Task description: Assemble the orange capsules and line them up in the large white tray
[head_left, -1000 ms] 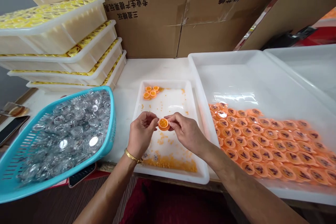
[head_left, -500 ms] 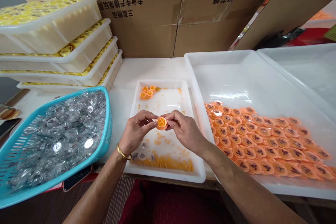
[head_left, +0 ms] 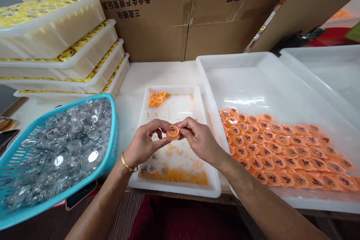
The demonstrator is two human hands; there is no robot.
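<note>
Over the white tray [head_left: 180, 108], a small round orange cup [head_left: 173, 132] is held between my two hands. My right hand [head_left: 198, 138] pinches its right edge between thumb and fingers. My left hand [head_left: 147, 140] is closed on its left side, with fingers at the rim and the thumb lower down. A clear lid with a dark mark seems to cover the cup's top. Several orange cups filled with orange pellets [head_left: 159, 101] sit in the tray's far left corner. Loose orange pellets [head_left: 180, 175] lie along its near side, beside several clear printed lids [head_left: 152, 168].
At left stands a blue basket [head_left: 114, 131] of clear lids [head_left: 75, 144]. Behind it are stacked white trays [head_left: 81, 17] holding yellow packed items. On the right, a large white tray [head_left: 239, 75] contains rows of lidded orange cups [head_left: 275, 150]. Cardboard [head_left: 157, 37] closes off the back.
The cup's open top showed orange pellets before; now a clear printed lid appears over it. My left thumb has moved slightly down, and the view has shifted a little.
</note>
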